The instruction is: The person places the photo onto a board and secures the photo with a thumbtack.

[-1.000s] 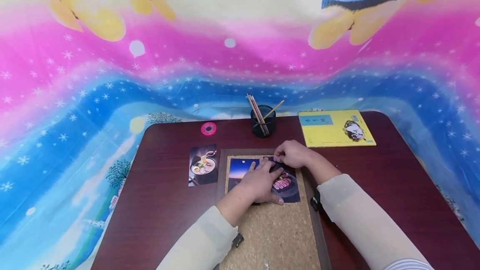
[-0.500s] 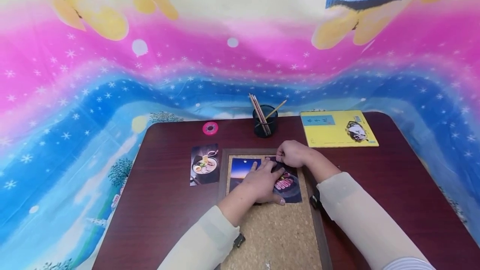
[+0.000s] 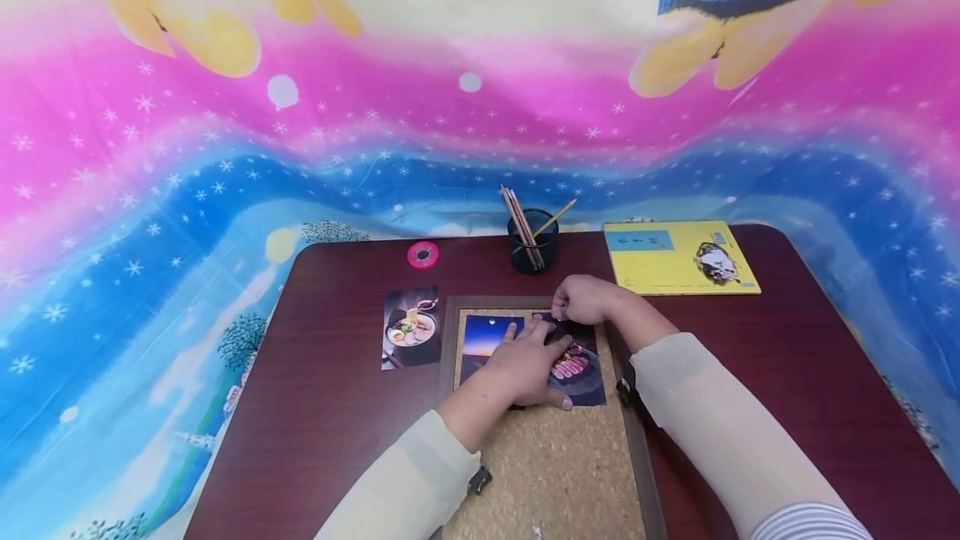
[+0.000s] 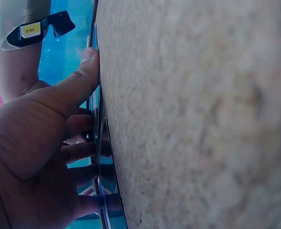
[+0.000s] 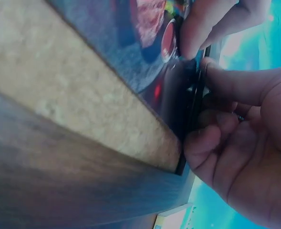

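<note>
A framed corkboard (image 3: pixel 555 465) lies on the table with two photos side by side near its far end. My left hand (image 3: pixel 523 367), fingers spread, presses on the dark photo of sliced meat (image 3: pixel 588 388) and partly covers the sunset photo (image 3: pixel 486 338) beside it. At the far edge of the meat photo, my right hand (image 3: pixel 588 303) has its fingers curled and pinches a tiny pale thing that looks like a pushpin, mostly hidden by the fingertips. The right wrist view shows the thumb (image 5: pixel 226 83) and curled fingers close against the photo's edge.
A ramen photo (image 3: pixel 411 330) lies left of the board. Behind it are a pink ring-shaped item (image 3: pixel 423 255), a black mesh cup (image 3: pixel 534 252) with pencils, and a yellow book (image 3: pixel 678 261). A small whitish thing (image 3: pixel 536 530) lies low on the cork.
Both hands stay nearly in place. The right hand and forearm have shifted very slightly, and the whole view has drifted a little.
</note>
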`<state>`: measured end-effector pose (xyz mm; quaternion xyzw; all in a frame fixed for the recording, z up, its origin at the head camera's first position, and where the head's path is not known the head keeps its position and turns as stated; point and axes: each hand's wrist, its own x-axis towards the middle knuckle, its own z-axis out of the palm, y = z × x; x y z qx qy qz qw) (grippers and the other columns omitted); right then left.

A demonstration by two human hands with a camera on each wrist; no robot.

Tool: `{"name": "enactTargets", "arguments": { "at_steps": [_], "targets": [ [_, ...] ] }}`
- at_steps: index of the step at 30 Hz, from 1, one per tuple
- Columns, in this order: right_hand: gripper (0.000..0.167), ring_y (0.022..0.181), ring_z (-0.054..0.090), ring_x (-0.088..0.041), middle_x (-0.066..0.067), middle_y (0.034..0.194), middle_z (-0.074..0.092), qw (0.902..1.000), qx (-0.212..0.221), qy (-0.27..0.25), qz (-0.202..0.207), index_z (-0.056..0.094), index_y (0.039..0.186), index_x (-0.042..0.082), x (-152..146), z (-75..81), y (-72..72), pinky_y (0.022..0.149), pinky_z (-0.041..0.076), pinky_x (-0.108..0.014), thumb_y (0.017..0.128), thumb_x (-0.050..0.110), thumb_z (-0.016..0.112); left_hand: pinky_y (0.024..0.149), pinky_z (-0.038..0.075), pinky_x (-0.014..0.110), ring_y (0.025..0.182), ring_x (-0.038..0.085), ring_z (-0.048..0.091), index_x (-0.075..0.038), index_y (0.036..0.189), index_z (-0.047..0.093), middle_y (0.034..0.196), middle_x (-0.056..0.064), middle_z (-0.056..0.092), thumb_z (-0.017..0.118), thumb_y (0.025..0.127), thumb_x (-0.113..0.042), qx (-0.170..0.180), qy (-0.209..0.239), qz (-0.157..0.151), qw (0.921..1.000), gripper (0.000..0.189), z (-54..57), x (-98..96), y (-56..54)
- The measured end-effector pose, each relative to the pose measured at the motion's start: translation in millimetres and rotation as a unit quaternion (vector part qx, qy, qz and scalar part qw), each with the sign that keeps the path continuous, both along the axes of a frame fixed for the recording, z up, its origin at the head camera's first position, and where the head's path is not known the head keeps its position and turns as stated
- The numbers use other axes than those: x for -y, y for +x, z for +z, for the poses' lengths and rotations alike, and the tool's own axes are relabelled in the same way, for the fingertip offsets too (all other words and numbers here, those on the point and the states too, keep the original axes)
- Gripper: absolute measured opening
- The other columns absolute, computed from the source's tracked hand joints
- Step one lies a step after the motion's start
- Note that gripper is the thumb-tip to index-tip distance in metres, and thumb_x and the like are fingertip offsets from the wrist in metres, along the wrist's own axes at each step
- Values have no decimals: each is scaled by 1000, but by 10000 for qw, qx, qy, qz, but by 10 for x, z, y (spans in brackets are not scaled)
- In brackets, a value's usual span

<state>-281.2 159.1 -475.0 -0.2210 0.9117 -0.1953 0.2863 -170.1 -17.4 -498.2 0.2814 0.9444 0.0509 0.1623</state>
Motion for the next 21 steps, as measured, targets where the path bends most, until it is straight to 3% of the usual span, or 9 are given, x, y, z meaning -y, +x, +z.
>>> {"name": "enactTargets", "arguments": {
  "at_steps": [8, 21],
  "targets": [
    [10, 78, 59, -17, 0, 85, 65, 9992, -147, -370, -41, 75, 97, 14, -78, -75, 3, 77, 50, -36, 101, 12, 66, 125, 20, 55, 159, 26, 13, -33, 163, 34, 170, 2, 25, 71, 78, -78, -15, -25, -15, 10000, 103, -15, -5, -6],
    [7, 75, 58, -18, -1, 82, 63, 9979, -328, -480, -292, 74, 95, 15, -103, -122, 11, 73, 49, -35, 100, 16, 69, 125, 20, 56, 159, 26, 13, -33, 163, 34, 168, 1, 26, 72, 78, -77, -66, -24, -11, 10000, 103, -14, -10, -3]
  ]
}}
